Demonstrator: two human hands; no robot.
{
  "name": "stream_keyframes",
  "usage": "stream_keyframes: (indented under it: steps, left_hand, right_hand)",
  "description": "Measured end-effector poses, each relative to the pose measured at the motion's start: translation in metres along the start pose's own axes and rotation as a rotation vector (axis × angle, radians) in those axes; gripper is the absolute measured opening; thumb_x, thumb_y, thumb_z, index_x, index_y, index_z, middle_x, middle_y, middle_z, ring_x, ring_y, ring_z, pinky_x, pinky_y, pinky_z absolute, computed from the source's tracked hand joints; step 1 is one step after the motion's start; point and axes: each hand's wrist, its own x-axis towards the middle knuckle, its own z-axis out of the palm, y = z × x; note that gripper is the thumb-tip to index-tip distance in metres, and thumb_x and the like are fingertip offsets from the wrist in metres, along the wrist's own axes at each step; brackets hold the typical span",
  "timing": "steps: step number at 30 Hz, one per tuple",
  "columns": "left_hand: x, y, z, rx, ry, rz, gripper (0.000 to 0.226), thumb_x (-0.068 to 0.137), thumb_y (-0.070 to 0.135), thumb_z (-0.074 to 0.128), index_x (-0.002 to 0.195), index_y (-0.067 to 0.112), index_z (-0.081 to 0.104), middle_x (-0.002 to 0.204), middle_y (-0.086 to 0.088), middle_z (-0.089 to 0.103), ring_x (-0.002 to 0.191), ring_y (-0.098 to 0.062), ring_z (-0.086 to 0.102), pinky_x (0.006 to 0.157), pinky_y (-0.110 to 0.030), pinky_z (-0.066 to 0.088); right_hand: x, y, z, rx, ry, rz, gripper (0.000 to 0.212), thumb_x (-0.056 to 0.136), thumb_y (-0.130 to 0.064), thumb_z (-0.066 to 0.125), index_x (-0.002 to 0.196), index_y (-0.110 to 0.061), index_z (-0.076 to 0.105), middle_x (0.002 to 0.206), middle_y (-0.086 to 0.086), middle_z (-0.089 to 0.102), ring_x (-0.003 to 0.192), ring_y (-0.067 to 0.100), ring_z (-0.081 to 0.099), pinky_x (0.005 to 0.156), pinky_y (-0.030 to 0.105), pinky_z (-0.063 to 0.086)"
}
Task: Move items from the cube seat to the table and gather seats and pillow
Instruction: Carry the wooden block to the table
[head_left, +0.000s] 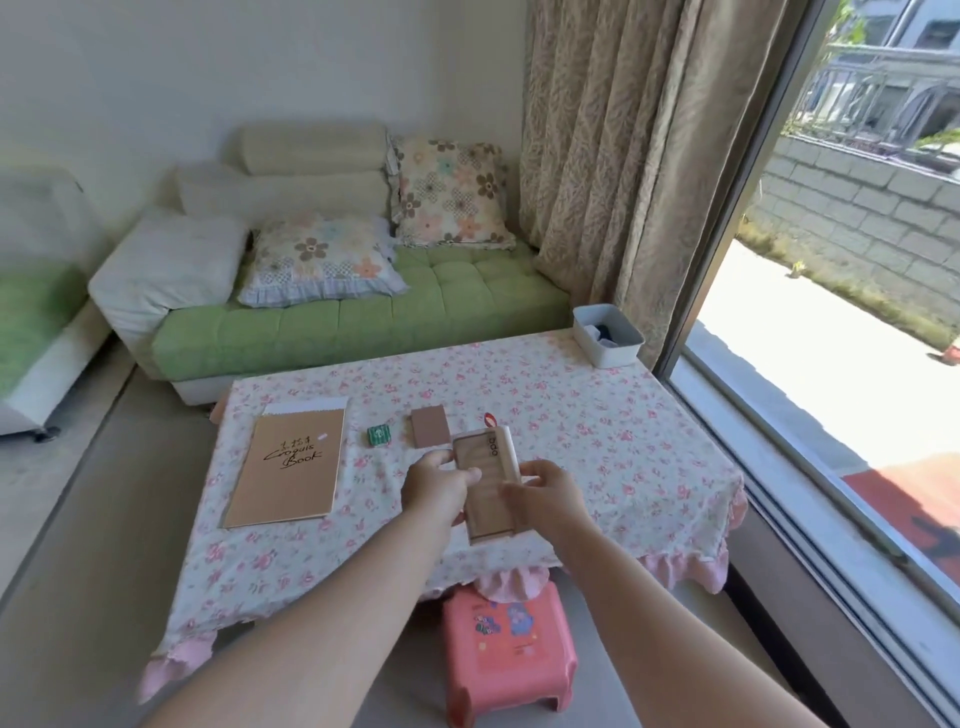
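Box (487, 463), tan and flat, sits at the centre of the frame, clamped between my hands. My left hand (439, 486) pinches its left long edge with the thumb over the top face, and my right hand (545, 493) curls over the right edge. Its long axis runs away from me toward the upper middle, above the near half of the table (597, 441). I cannot tell if it touches the cloth. Neither hand is nearer; I judge the bare cloth just right suits setting it down.
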Motion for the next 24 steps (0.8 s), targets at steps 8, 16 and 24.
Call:
stream_keyframes:
  steps: [8,16,24]
  left_hand:
    - [0.101,0.058,0.063,-0.018,0.093,-0.037,0.046,0.082,0.01,0.069,0.125,0.013,0.055,0.124,-0.011,0.06,0.104,-0.03,0.061,0.09,-0.048,0.054]
    - [0.17,0.066,0.073,-0.017,0.135,-0.096,0.055,0.08,0.011,0.071,0.132,0.014,0.051,0.128,-0.008,0.058,0.112,-0.032,0.059,0.094,-0.048,0.052]
    - [0.276,0.08,0.07,0.056,0.047,-0.152,0.051,0.077,0.015,0.072,0.126,0.018,0.057,0.128,-0.008,0.06,0.111,-0.03,0.06,0.091,-0.046,0.054]
  right_hand:
    - [0.132,-0.051,-0.032,-0.078,-0.066,0.002,0.031,0.08,-0.017,0.063,0.111,-0.015,0.06,0.098,0.01,0.068,0.089,0.029,0.068,0.078,0.043,0.058]
    - [0.199,-0.062,-0.018,-0.119,-0.132,0.047,0.033,0.083,-0.018,0.06,0.115,-0.015,0.058,0.097,0.008,0.066,0.09,0.028,0.067,0.08,0.045,0.058]
    - [0.277,-0.085,0.018,-0.119,-0.072,0.132,0.034,0.085,-0.018,0.059,0.118,-0.015,0.057,0.087,0.001,0.064,0.086,0.024,0.067,0.077,0.037,0.056]
